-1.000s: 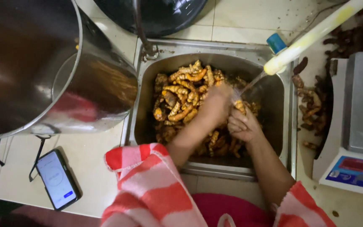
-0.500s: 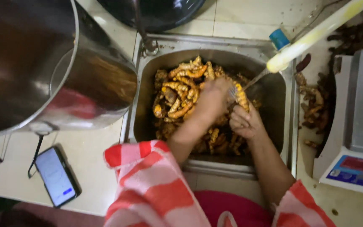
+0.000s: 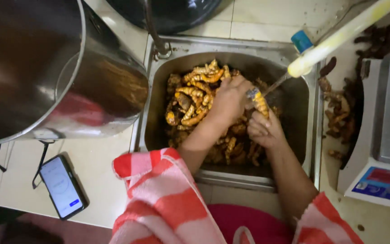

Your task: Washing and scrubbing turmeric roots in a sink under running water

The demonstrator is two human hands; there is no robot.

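Left hand (image 3: 229, 100) closed on small tool, blade end at root. Right hand (image 3: 263, 131) grips turmeric piece (image 3: 261, 104) betw. both hands, over sink (image 3: 304, 118) heap. Judgement: keep strokes short, away from fingers.

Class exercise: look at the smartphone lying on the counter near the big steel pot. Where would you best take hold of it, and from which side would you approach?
Grip the smartphone across its two long edges, coming down from above. It lies flat, screen up, on the tiled counter, so only its thin sides offer purchase. Its lower end reaches the counter's front edge, probably giving fingers an easier start there.
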